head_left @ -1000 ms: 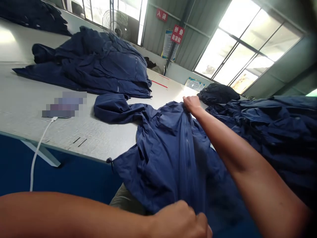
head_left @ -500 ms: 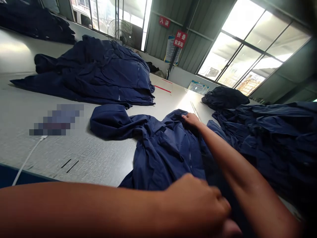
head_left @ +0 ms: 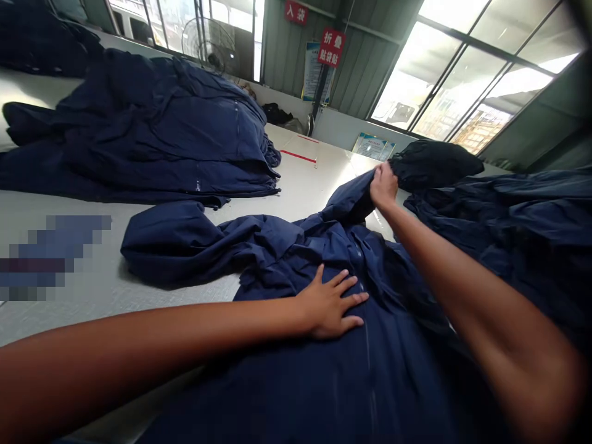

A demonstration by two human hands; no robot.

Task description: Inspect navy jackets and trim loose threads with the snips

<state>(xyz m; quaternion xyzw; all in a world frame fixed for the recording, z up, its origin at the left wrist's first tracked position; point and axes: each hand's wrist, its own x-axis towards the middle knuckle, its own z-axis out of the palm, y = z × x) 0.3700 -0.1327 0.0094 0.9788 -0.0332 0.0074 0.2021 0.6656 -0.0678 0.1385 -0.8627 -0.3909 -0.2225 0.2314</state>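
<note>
A navy blue jacket is spread over the table in front of me, a zip line running down its front. One sleeve stretches out to the left, bunched and puffed. My left hand lies flat on the jacket's chest with fingers spread. Beyond it, my right hand is closed on the upper end of the jacket, holding that fabric raised off the table. Whether this part is a hood or a collar I cannot tell.
Piled navy garments lie at the back left, and another heap of dark clothing is on the right. A black bundle sits behind my right hand. A red strip marks the pale tabletop. A fan stands by the window.
My left hand has gone from a closed, blurred shape near the bottom to lying spread on the jacket. My right hand has risen away from me, lifting the jacket's upper end.
</note>
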